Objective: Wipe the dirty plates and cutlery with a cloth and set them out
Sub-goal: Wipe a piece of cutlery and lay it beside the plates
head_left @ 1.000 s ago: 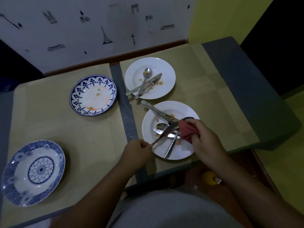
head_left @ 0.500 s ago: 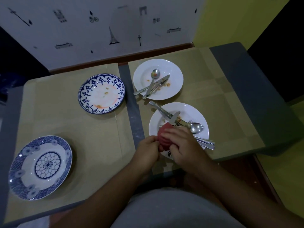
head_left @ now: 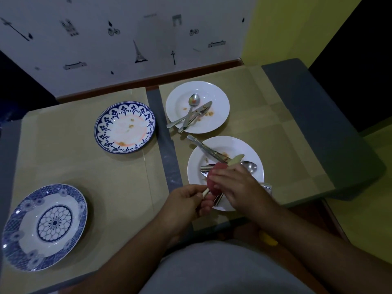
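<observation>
Two hands work one knife [head_left: 235,159] over the plate [head_left: 252,148] at the table's near edge: my left hand [head_left: 184,201] pinches its handle, my right hand [head_left: 237,183] presses the cloth [head_left: 214,179] around the blade. Next, I judge, set it down clean.

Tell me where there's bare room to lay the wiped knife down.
Bare mat lies between the flower plate and the left hand, and right of the far white plate. The near white plate, heaped with cutlery, is crowded.
</observation>
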Demonstrator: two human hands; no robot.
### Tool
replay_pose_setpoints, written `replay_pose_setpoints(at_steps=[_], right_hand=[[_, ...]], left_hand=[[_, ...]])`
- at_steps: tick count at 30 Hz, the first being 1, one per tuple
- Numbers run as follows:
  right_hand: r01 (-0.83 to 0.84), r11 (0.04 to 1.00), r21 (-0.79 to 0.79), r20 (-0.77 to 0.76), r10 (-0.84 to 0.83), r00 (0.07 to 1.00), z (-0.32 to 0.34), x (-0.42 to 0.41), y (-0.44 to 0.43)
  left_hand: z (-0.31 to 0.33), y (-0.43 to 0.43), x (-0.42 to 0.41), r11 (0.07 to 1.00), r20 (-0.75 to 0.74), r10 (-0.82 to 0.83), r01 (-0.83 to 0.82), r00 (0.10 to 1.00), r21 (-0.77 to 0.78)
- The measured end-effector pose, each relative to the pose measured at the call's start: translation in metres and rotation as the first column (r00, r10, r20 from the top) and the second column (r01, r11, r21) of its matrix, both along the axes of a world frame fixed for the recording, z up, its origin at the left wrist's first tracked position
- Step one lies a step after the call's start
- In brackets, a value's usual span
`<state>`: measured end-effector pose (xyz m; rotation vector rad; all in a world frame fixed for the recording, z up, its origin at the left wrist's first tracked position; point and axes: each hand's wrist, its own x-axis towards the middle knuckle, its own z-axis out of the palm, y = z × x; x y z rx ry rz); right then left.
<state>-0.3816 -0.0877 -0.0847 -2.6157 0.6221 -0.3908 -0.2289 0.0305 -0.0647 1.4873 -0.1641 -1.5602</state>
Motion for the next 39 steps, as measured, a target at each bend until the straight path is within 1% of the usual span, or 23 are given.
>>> replay_pose_setpoints(at_steps=[1,2,4,5,6,9,10,12,16,18,19,21,22,24,27,28,29,31,32,33,36,37,39], right_hand=[[-0.009,1.000,0.002,0.022,0.009,1.000,0.004,0.000,-0.002],[0.032,0.999,0.017,0.055,-0.033,0.998,0.007,0.001,-0.010],[0.183,0.981,0.060,0.102,-0.188,0.977,0.011,0.003,-0.029],[0.242,0.966,0.087,0.076,-0.249,0.966,0.014,0.003,-0.036],[0.270,0.957,0.106,0.042,-0.275,0.960,0.014,0.003,-0.041],[0.255,0.958,0.128,-0.010,-0.256,0.967,0.011,0.002,-0.042],[0.252,0.957,0.144,-0.019,-0.252,0.968,0.010,0.003,-0.042],[0.280,0.940,0.194,-0.033,-0.279,0.960,0.009,0.005,-0.042],[0.366,0.874,0.320,-0.094,-0.355,0.930,0.011,0.009,-0.037],[0.329,0.890,0.316,-0.113,-0.308,0.944,0.015,0.013,-0.032],[0.274,0.913,0.301,-0.113,-0.251,0.961,0.018,0.015,-0.028],[0.114,0.962,0.248,-0.088,-0.095,0.992,0.023,0.019,-0.019],[0.034,0.978,0.204,-0.078,-0.018,0.997,0.023,0.020,-0.014],[-0.065,0.991,0.115,-0.075,0.074,0.994,0.021,0.020,-0.006],[-0.159,0.981,0.108,-0.083,0.168,0.982,0.018,0.015,-0.007],[-0.162,0.981,0.108,-0.091,0.172,0.981,0.017,0.015,-0.011],[-0.132,0.984,0.118,-0.092,0.143,0.985,0.016,0.016,-0.018],[-0.002,0.985,0.171,-0.075,0.015,0.997,0.014,0.017,-0.029],[0.029,0.984,0.177,-0.059,-0.018,0.998,0.014,0.017,-0.031],[0.010,0.986,0.165,-0.043,-0.003,0.999,0.015,0.017,-0.029],[-0.194,0.977,0.088,-0.007,0.196,0.981,0.018,0.011,-0.010],[-0.221,0.972,0.084,0.002,0.221,0.975,0.019,0.011,-0.009],[-0.146,0.982,0.119,-0.021,0.150,0.988,0.019,0.016,-0.022]], left_hand=[[-0.002,0.003,0.002,1.000,0.038,-0.021,0.021,0.999,-0.003],[-0.005,0.005,0.004,0.999,0.073,-0.034,0.035,0.997,-0.004],[-0.007,0.009,0.007,0.999,0.105,-0.052,0.052,0.993,0.004],[-0.008,0.010,0.009,0.999,0.091,-0.051,0.050,0.995,0.014],[-0.008,0.010,0.010,0.999,0.050,-0.041,0.039,0.998,0.026],[-0.009,0.006,0.012,0.996,-0.114,0.003,0.007,0.993,0.087],[-0.010,0.005,0.012,0.994,-0.149,0.009,0.008,0.989,0.112],[-0.012,0.003,0.012,0.988,-0.160,0.007,0.018,0.987,0.151],[-0.015,0.002,0.011,0.980,-0.091,-0.039,0.056,0.995,0.193],[-0.015,0.002,0.014,0.979,-0.098,-0.087,0.103,0.991,0.177],[-0.014,0.002,0.016,0.978,-0.109,-0.116,0.132,0.987,0.159],[-0.010,0.000,0.018,0.979,-0.136,-0.149,0.165,0.979,0.118],[-0.008,-0.002,0.017,0.982,-0.144,-0.148,0.163,0.978,0.100],[-0.005,-0.003,0.015,0.987,-0.155,-0.125,0.139,0.980,0.085],[-0.003,0.000,0.014,0.991,-0.179,-0.097,0.112,0.979,0.076],[-0.002,0.002,0.014,0.991,-0.180,-0.101,0.115,0.978,0.070],[-0.001,0.003,0.014,0.991,-0.180,-0.107,0.120,0.978,0.063],[0.000,0.005,0.014,0.991,-0.179,-0.113,0.125,0.977,0.055],[0.000,0.005,0.014,0.991,-0.180,-0.113,0.125,0.977,0.056],[0.000,0.006,0.014,0.991,-0.182,-0.112,0.124,0.977,0.056],[-0.004,0.009,0.014,0.993,-0.171,-0.103,0.112,0.980,0.042],[-0.006,0.011,0.015,0.993,-0.157,-0.104,0.110,0.982,0.035],[-0.008,0.013,0.015,0.994,-0.141,-0.097,0.103,0.985,0.037]])
